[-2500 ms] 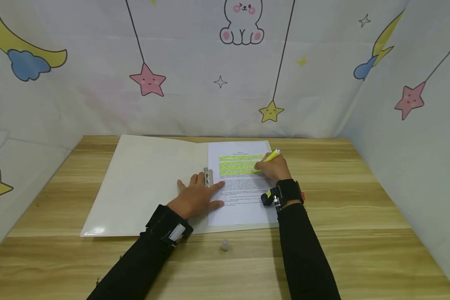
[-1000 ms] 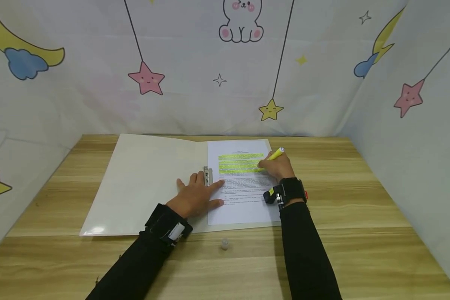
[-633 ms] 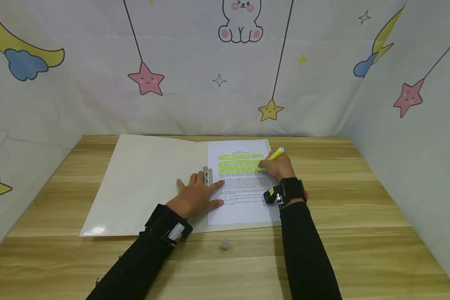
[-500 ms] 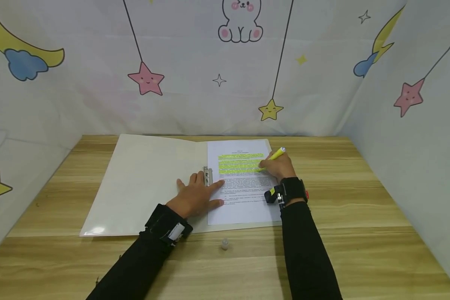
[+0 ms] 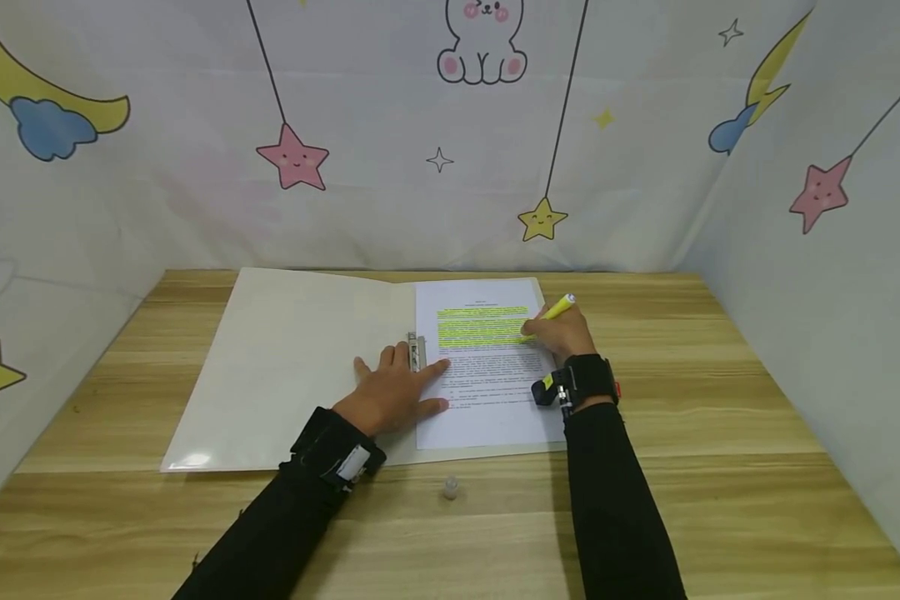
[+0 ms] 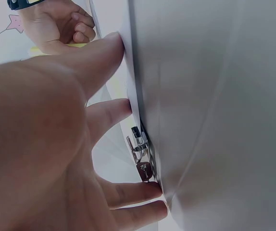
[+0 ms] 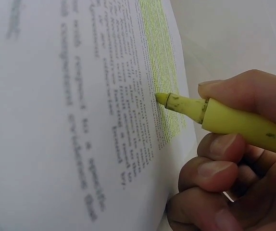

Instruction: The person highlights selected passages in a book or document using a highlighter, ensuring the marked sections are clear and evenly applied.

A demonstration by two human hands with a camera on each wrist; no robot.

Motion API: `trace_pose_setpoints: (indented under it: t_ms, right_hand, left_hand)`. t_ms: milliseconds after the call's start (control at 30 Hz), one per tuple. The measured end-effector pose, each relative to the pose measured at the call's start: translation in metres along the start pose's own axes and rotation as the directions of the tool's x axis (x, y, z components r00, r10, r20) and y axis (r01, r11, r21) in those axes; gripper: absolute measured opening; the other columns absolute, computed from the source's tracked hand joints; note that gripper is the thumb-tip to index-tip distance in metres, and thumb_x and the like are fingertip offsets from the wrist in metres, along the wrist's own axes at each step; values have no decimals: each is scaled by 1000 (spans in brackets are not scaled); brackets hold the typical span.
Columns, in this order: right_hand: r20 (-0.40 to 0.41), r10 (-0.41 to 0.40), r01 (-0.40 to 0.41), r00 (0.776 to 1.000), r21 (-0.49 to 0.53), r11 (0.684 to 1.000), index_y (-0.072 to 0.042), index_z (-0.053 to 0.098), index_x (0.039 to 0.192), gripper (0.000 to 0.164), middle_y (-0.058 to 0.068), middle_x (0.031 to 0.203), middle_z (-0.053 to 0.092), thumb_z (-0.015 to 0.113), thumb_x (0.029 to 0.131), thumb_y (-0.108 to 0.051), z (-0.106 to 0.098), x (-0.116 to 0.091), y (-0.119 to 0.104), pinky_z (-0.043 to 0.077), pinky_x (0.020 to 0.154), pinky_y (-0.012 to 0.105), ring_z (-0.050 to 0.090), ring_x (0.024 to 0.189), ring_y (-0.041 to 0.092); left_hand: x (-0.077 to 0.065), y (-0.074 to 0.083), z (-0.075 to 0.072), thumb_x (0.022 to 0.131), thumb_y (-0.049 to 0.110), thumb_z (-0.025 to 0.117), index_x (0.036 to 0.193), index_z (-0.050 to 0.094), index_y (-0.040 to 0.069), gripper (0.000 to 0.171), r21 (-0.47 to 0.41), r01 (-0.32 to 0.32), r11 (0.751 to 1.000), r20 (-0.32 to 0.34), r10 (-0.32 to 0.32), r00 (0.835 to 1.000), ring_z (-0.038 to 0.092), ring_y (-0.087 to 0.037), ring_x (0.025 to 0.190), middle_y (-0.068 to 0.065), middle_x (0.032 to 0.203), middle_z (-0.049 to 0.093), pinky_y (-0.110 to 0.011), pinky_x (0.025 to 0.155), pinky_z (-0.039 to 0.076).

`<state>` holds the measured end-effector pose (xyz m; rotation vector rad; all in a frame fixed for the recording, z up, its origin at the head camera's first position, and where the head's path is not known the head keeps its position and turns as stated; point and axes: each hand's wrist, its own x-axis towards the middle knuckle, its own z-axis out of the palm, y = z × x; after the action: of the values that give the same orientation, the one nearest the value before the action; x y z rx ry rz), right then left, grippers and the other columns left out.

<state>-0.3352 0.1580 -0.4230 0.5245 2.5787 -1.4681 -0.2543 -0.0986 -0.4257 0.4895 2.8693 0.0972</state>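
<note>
My right hand (image 5: 566, 333) grips a yellow highlighter (image 5: 558, 307) between thumb and fingers. In the right wrist view the highlighter's bare chisel tip sits at the page, beside the yellow-marked lines. The printed sheet (image 5: 487, 429) lies on the right side of an opened white folder (image 5: 285, 358); its upper block of text is highlighted yellow and the lower lines are unmarked. My left hand (image 5: 390, 396) rests with spread fingers, thumb and index finger on the sheet's left edge, the others by the folder's metal clip (image 5: 414, 353).
A small clear cap (image 5: 450, 487) stands on the wooden table (image 5: 450, 550) in front of the folder. White cloth walls (image 5: 375, 217) with cartoon prints enclose the table at the back and both sides.
My right hand has shifted slightly to the right with the highlighter, along the lowest marked lines. The left hand, folder, sheet and cap stay in place.
</note>
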Motion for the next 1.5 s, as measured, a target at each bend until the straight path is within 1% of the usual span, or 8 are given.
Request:
trace_pose_setpoints:
  t_ms: [300, 367, 533, 633, 800, 1033, 1300, 1500]
  right_hand:
    - [-10, 24, -24, 1000, 16, 1000, -8, 52, 83, 23, 9, 97, 49, 74, 82, -9, -1, -1, -1, 37, 73, 39, 49, 92, 30]
    - [-9, 19, -19, 1000, 12, 1000, -9, 52, 83, 23, 9, 97, 50, 74, 82, -10, -1, -2, -1, 37, 73, 39, 49, 92, 30]
    - [-12, 0, 0, 1000, 16, 1000, -8, 51, 78, 24, 6, 87, 44, 74, 82, -10, -4, -2, 1, 34, 69, 36, 45, 83, 26]
    - [-13, -5, 6, 1000, 31, 1000, -8, 50, 76, 25, 5, 85, 42, 75, 82, -10, -4, -2, 2, 32, 68, 36, 44, 80, 25]
    - [-12, 5, -4, 1000, 37, 999, -8, 50, 78, 25, 5, 86, 42, 75, 82, -10, -6, -1, 2, 33, 69, 36, 44, 83, 26]
    - [-5, 20, -20, 1000, 46, 999, -8, 49, 82, 24, 7, 93, 42, 73, 83, -10, -9, -1, 3, 33, 76, 38, 45, 92, 29]
    - [-20, 23, -22, 1000, 41, 999, -8, 50, 84, 23, 7, 89, 42, 73, 83, -10, -9, -1, 4, 34, 70, 36, 45, 85, 27]
    - [-29, 42, -41, 999, 36, 998, -8, 50, 83, 23, 7, 89, 41, 73, 83, -11, -10, 1, 6, 33, 69, 37, 45, 86, 28]
  left_hand:
    - [0, 0, 0, 91, 60, 59, 152, 37, 39, 68, -2, -2, 1000, 0, 2, 1000, 30, -45, 140, -28, 153, 31, -82, 103, 23]
    - [0, 0, 0, 91, 61, 58, 152, 36, 40, 68, 4, 2, 1000, 3, -2, 1000, 30, -45, 140, -28, 153, 30, -81, 104, 23]
    - [0, 0, 0, 91, 61, 58, 152, 36, 40, 68, 1, 2, 1000, 5, -2, 1000, 30, -44, 139, -27, 153, 31, -81, 104, 23]
    - [1, 0, 0, 91, 60, 58, 152, 37, 39, 68, -2, -1, 1000, 1, 1, 1000, 31, -44, 138, -28, 152, 31, -82, 103, 23]
    - [1, 0, -1, 91, 60, 58, 152, 36, 40, 68, -6, 3, 1000, 9, -3, 1000, 30, -44, 139, -27, 153, 30, -82, 103, 23]
    - [1, 1, -1, 92, 61, 57, 152, 35, 40, 68, -10, 11, 1000, 19, -10, 1000, 28, -44, 141, -27, 155, 29, -81, 105, 22]
    - [0, 0, -1, 91, 61, 58, 152, 36, 40, 68, -6, 8, 1000, 12, -8, 1000, 29, -45, 141, -28, 154, 29, -81, 104, 22]
    - [-1, 0, -2, 92, 60, 58, 152, 37, 39, 67, -13, 4, 1000, 10, -4, 1000, 29, -45, 140, -29, 153, 30, -81, 104, 23]
